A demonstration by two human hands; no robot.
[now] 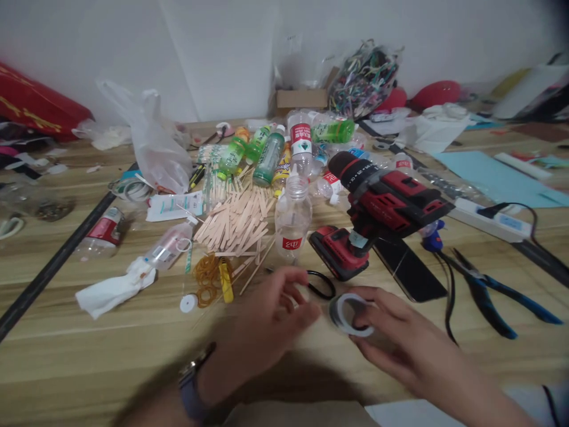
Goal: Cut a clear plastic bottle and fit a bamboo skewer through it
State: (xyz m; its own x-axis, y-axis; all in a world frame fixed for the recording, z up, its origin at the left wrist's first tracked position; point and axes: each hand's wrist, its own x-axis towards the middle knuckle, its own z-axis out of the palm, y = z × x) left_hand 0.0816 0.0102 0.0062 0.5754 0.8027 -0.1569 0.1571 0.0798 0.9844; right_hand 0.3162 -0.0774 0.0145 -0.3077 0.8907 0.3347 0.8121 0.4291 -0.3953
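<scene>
My right hand [395, 338] grips a roll of tape [340, 314], with fingers reaching into its ring. Just left of the roll is my left hand [278, 314], its fingers loosely bent and its thumb apart from the index finger. Nothing clearly shows between those fingers. Beyond both hands, an open clear plastic bottle [293, 216] with a red label stands upright. To its right, a red and black cordless drill [386, 196] rests on its battery. A black cable [326, 284] curls on the table just past my hands.
Wooden sticks [235, 222] lie heaped left of the bottle, beside rubber bands [207, 276]. Several green bottles [269, 157] lie behind. At right are a dark phone [411, 270], pliers [489, 290] and a power strip [489, 219]. A white plastic bag [155, 142] stands back left.
</scene>
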